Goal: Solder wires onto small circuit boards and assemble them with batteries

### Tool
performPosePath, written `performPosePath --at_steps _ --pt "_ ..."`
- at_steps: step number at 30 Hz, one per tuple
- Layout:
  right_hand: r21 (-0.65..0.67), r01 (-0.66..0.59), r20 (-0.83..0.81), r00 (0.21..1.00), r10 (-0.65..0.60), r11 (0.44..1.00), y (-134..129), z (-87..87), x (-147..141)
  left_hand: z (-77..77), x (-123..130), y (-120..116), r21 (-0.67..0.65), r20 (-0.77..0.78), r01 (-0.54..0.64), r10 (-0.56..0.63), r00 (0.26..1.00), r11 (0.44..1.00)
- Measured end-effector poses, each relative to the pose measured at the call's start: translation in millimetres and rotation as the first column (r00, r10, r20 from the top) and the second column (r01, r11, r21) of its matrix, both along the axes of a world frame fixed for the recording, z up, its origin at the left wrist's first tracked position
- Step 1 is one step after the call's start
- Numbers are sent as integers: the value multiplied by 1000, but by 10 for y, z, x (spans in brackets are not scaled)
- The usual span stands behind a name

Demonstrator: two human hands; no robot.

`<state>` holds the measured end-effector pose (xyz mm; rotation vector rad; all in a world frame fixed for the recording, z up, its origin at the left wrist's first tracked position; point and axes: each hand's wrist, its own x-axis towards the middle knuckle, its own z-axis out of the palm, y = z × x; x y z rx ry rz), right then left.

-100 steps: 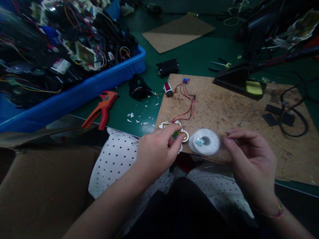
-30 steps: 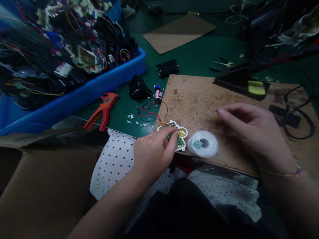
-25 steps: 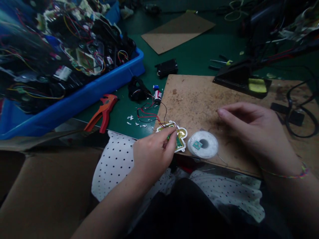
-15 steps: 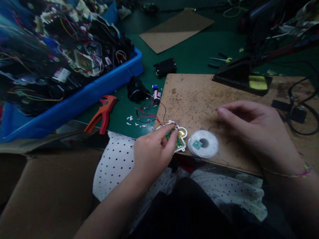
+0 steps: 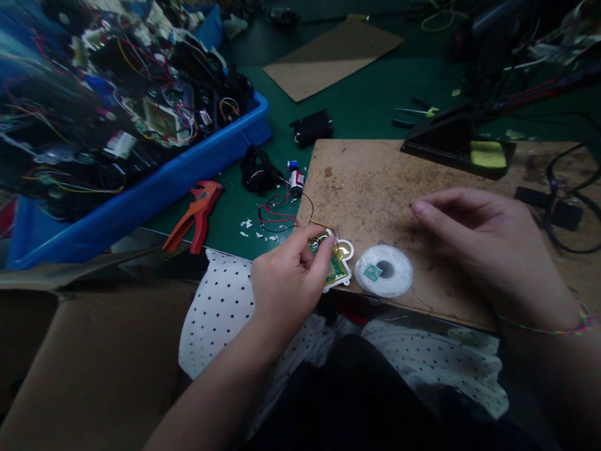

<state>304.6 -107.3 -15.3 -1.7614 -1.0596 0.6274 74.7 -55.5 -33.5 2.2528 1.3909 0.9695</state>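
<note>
Here, left of the spool (image 5: 400, 270), the left hand (image 5: 290, 272) pinches a wire (image 5: 321, 224), hiding part of the circuit (image 5: 339, 268); rightward, the right hand (image 5: 488, 241) has finger and thumb close, any hold unclear. Beyond the spool lie a cylinder (image 5: 297, 180), leftward, and a stand (image 5: 444, 144), rightward.

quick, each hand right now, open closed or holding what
Left hand: closed, apparently pinching a thin yellowish wire over the green circuit board.
Right hand: fingers closed; whether they hold anything cannot be told.
</note>
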Motion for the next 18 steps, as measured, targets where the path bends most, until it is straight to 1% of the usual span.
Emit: performPosePath --at_steps 3,5,6,8,11,13,15,18 --pt "15 -8 9 1000 8 1000 13 -10 -3 -16 -1 7 19 62 -15 14 998 1000" --pt "32 -48 20 999 48 998 46 -3 -12 -24 4 16 1 108 -10 10 994 1000" --pt "37 -89 31 996 88 995 69 12 -26 -27 6 21 -9 126 -4 5 992 1000" --pt "21 -219 58 974 218 975 126 73 -78 -27 10 30 -23 154 6 -3 988 1000" --pt "-37 -442 113 889 443 896 231 214 -219 -22 7 32 -23 180 17 -13 984 1000" --pt "-85 -533 192 820 539 842 306 301 -326 -19 -2 29 -28 189 24 -18 982 999" --pt "-160 -558 307 756 578 815 374 358 -416 -17 -14 27 -38 197 28 -20 980 999" --pt "-249 -522 455 680 575 816 437 390 -489 -16 -39 28 -63 206 36 -22 978 997"
